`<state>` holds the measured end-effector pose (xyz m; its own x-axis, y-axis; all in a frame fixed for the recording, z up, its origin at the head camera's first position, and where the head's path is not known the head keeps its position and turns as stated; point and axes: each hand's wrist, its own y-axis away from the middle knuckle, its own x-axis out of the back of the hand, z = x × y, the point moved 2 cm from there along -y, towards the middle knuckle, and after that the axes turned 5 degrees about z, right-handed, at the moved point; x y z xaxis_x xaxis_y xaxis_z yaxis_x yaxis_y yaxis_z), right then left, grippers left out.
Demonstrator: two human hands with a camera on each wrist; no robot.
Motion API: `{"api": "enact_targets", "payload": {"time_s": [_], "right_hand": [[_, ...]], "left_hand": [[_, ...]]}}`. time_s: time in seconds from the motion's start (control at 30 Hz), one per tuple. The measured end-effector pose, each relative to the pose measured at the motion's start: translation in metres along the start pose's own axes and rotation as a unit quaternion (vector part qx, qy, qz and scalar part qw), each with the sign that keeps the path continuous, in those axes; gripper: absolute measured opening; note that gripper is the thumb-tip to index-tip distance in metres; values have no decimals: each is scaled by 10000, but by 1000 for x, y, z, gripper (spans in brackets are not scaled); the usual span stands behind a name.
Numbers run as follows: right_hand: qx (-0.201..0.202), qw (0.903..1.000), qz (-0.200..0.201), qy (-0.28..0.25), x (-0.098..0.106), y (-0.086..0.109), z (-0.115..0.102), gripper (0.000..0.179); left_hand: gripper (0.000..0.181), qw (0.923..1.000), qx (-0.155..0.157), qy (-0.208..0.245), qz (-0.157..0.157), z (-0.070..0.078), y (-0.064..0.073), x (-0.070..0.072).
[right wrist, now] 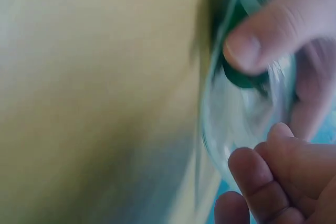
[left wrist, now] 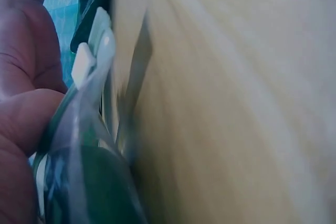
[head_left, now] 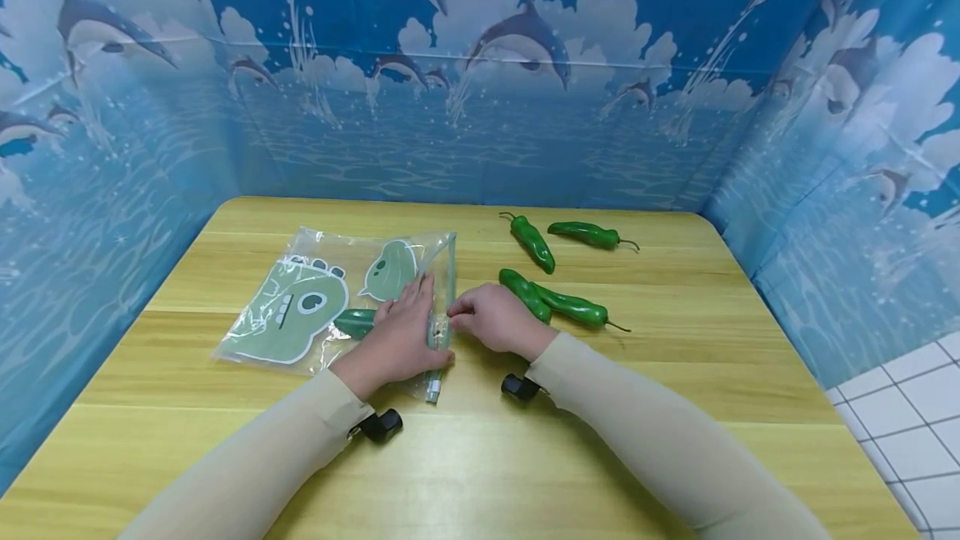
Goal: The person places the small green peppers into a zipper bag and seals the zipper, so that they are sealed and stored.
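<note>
Left hand point(head_left: 401, 338) straight-fingered on the clear bag point(head_left: 300, 307), right hand point(head_left: 497, 317) curled at its edge, grip unclear.

A booth-like corner: dolphin-print curtains point(head_left: 480, 157) line three sides of a wooden table point(head_left: 465, 465), near white tiles point(head_left: 918, 450).

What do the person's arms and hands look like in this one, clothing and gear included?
Both hands, left and right, are bare, with no gloves. Plain beige long sleeves, left and right, reach the wrists. A small black device sits at each wrist, left and right.
</note>
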<state>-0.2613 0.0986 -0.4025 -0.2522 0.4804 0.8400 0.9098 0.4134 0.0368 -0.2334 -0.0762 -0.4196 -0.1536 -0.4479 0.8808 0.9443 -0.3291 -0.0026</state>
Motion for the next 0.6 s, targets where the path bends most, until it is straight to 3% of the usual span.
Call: {"api": "enact_targets", "payload": {"time_s": [0.23,0.6], "right_hand": [[-452,9987,221,-102,32,12,21,36],[-703,9962,408,305,74,38,81,49]], "left_hand": [[132,9999,110,32,-124,0,0,5],[103,9994,-141,311,-41,-8,4,9]]}}
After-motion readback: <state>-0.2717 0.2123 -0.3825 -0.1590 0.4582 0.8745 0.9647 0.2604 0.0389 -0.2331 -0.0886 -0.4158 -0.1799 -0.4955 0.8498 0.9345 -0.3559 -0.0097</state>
